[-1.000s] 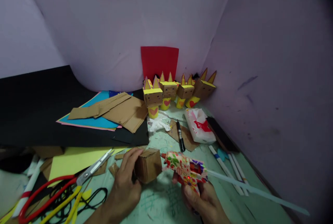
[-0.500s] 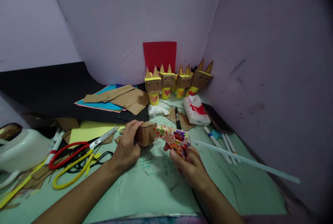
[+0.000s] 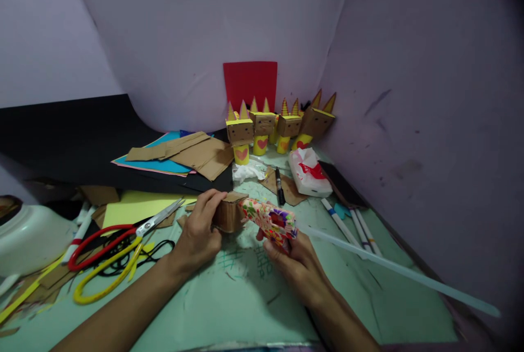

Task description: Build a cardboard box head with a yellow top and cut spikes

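My left hand grips a small brown cardboard box that rests on the green cutting mat. My right hand holds a glue gun wrapped in flowered paper. Its nozzle points left and touches the box's upper right edge. A long clear glue stick trails from the gun's back toward the right.
Several finished cardboard figures with yellow ears stand at the back by a red sheet. Scissors with red and yellow handles lie at the left. A black marker, tissue pack, pens and cardboard sheets surround the mat.
The view pulled back and up, so both forearms show. The glue gun's nozzle moved left from beside the box onto its upper edge. My left hand kept hold of the box.
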Demonstrator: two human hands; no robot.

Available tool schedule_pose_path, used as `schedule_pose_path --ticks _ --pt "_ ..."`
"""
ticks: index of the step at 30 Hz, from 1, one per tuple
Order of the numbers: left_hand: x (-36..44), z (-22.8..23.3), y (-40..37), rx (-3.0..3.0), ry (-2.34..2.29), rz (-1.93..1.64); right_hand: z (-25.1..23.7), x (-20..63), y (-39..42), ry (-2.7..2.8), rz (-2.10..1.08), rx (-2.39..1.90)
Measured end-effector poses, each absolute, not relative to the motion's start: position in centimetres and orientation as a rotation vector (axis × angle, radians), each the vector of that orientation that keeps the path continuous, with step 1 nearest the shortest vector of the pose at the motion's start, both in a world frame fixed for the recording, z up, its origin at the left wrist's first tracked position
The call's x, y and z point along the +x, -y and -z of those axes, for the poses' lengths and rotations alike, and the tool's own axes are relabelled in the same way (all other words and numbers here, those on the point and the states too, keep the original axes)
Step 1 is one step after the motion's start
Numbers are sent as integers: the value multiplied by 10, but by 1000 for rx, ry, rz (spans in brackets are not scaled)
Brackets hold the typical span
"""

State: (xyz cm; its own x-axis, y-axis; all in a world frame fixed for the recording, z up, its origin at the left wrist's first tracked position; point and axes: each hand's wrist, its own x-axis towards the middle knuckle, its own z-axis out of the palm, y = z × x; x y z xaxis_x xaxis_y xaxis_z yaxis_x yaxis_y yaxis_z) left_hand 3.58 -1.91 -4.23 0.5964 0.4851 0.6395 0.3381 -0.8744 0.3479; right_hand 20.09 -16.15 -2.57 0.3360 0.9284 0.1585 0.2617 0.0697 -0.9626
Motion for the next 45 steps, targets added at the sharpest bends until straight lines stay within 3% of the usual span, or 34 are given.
schedule_pose_path --ticks 23,33,45 --pt "37 43 18 2618 -656 -1162 33 204 159 1177 -743 -1488" --pt "37 37 15 2408 -836 -1117 24 206 160 933 -754 -1376" --pt "34 32 19 2118 -967 -801 26 212 152 600 -841 -1312"
